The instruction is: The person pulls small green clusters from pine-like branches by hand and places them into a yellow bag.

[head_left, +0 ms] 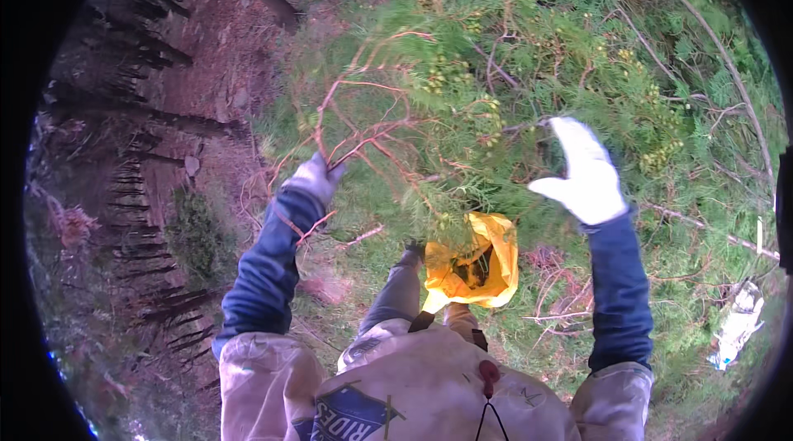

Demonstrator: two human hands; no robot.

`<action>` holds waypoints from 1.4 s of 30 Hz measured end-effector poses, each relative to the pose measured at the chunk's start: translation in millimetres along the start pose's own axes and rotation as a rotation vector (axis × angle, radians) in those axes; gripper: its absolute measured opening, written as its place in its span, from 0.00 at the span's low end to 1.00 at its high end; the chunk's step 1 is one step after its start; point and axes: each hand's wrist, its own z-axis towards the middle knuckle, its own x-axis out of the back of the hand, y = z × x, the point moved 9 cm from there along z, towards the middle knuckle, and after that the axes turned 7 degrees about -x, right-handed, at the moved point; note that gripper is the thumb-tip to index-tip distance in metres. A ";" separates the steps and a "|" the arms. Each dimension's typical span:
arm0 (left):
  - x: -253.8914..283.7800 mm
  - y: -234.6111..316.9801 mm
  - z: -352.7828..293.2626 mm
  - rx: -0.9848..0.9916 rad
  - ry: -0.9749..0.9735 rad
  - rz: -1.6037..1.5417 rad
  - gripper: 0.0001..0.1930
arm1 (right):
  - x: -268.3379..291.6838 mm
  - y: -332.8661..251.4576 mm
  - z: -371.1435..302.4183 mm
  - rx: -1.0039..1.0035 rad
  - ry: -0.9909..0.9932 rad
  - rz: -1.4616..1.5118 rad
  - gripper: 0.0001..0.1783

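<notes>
My left hand [314,178] closed on thin reddish twigs [363,139] of the conifer branch [487,69] | right hand [585,173] open, empty | twigs likely light, springy, brittle; grip near stem | yellow bag [477,263] at waist.

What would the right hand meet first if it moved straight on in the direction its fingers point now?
Probably the green branches with small yellowish berries. The gloved right hand is open, fingers pointing up into that foliage. A thin twig lies just beside the fingertips, but depth is unclear, so it may already touch.
</notes>
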 end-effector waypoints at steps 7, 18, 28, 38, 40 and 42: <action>281.2 -27.8 -152.7 0.131 0.563 -0.112 0.12 | -130.1 -175.9 68.0 0.128 -0.313 -0.060 0.44; 232.4 -66.1 -97.9 -0.055 0.311 0.309 0.13 | -211.2 -164.1 15.8 0.163 -0.476 0.140 0.24; -10.5 -229.4 21.6 0.233 0.116 -0.036 0.14 | -275.6 14.2 -189.2 -1.391 -0.472 1.139 0.29; 203.4 -490.3 -187.7 0.573 0.515 -0.916 0.17 | -425.3 90.8 -4.2 -1.591 0.064 1.691 0.16; 267.5 -513.7 -242.0 0.640 0.657 -1.033 0.18 | -433.1 21.0 49.1 -1.273 0.195 2.051 0.12; 308.1 -515.0 -276.0 0.745 0.706 -0.343 0.18 | -436.8 -65.0 77.1 -1.090 0.072 2.144 0.09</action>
